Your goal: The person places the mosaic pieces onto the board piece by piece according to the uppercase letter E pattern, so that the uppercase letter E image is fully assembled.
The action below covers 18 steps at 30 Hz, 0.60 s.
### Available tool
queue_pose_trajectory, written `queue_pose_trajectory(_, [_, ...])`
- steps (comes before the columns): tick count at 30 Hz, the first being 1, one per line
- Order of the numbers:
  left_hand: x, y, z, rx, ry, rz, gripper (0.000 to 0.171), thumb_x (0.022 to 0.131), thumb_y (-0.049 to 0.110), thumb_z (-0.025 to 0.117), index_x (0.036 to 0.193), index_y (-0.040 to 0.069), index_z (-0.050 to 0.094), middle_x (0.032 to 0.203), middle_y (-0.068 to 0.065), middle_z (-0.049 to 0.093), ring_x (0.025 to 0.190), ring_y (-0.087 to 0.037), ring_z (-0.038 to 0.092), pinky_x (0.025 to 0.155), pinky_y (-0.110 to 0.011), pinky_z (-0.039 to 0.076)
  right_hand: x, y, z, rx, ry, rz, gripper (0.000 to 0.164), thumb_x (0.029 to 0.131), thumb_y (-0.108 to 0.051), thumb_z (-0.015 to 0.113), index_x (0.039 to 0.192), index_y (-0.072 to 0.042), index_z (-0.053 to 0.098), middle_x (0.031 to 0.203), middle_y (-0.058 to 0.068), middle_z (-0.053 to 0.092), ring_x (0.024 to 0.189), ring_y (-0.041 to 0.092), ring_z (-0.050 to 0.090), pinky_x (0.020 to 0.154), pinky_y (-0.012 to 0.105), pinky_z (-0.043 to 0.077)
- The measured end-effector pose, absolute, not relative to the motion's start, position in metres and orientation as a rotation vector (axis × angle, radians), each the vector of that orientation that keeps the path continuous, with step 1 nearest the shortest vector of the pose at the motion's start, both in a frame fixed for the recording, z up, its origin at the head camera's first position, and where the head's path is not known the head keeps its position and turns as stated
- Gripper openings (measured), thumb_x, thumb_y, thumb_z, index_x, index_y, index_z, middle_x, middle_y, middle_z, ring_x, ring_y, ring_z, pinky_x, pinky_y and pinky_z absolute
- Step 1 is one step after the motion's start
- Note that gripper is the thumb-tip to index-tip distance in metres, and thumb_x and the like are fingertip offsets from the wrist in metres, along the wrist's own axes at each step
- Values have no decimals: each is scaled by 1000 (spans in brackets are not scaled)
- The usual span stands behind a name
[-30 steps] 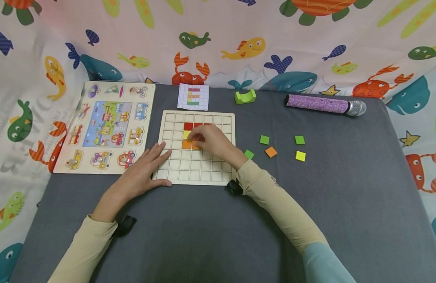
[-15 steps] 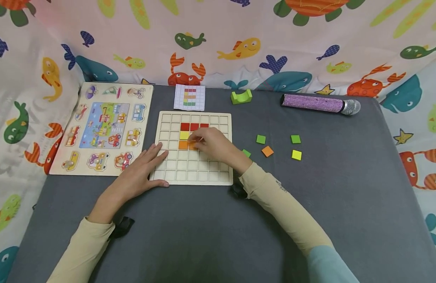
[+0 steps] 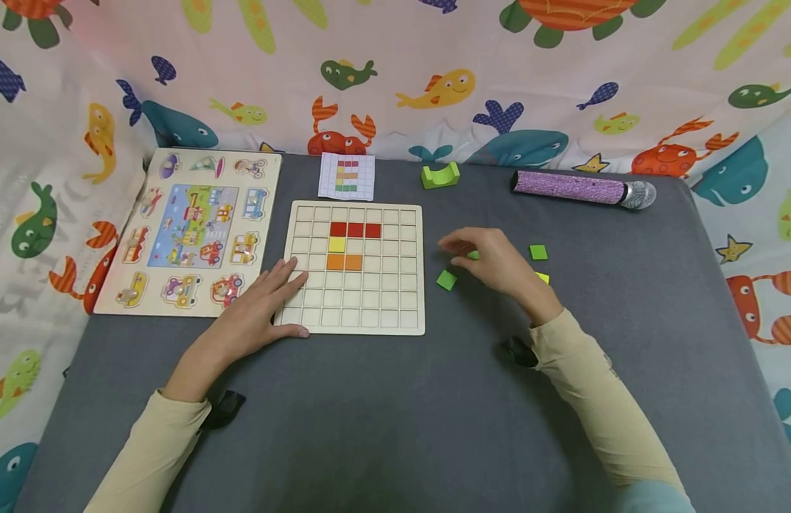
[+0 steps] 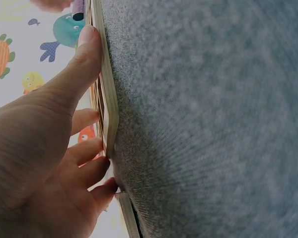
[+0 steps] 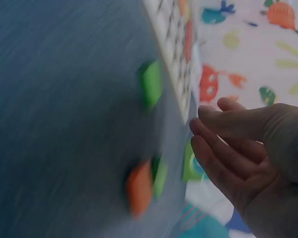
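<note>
My left hand [image 3: 257,310] rests with spread fingers on the lower left corner of a wooden grid board [image 3: 318,299], its thumb along the front edge. Three red tiles [image 3: 355,230], a yellow tile [image 3: 336,245] and two orange tiles [image 3: 335,262] lie in the board's cells. Right of the board, my right hand [image 3: 498,267] hovers over loose tiles with nothing between its fingers. A green tile [image 3: 446,280] lies below its fingertips, and another peeks out beneath the hand. An orange tile [image 5: 140,188], hidden in the head view, shows in the right wrist view.
Behind the board lies a paper pattern card [image 3: 363,178]. A knob puzzle [image 3: 135,278] is to the left, a green curved block [image 3: 440,176] and a glittery microphone [image 3: 569,187] at the back. Another green tile [image 3: 538,252] and a partly covered yellow tile [image 3: 543,278] lie right.
My right hand has left the orange tile on the board and moved right, over the loose tiles. Both orange tiles in the grid now show uncovered. The left hand stays put.
</note>
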<state>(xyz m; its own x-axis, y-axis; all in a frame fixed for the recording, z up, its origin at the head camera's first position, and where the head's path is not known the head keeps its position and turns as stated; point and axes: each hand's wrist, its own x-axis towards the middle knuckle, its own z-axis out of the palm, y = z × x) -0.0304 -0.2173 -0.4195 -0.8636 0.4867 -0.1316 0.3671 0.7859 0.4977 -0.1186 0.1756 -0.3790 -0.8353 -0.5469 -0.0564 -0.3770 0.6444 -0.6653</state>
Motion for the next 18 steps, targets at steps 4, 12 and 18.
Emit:
queue_pose_trajectory(4, [-31,-217,-419,661,2723,670,95,79,42,79,153,6,31,163,-16,15,150,-34,10,120,-51,13,-112,206,-387,-752,2624,-931,31,86,8,69,117,2,68,111,16,70,95,28,67,81,45,55])
queue_pose_trajectory(12, [-31,-217,-418,655,2719,672,95,79,43,79,153,6,31,163,-15,15,150,-34,10,121,-51,12,-103,231,-399,-770,2638,-899,26,86,6,71,111,4,70,108,18,70,102,32,64,89,48,53])
queue_pose_trajectory(18, [-31,-217,-419,660,2724,680,95,80,42,79,153,6,32,162,-16,15,149,-35,11,120,-51,12,-104,233,-398,-738,2622,-879,28,85,3,73,112,4,70,99,14,70,90,26,64,81,44,55])
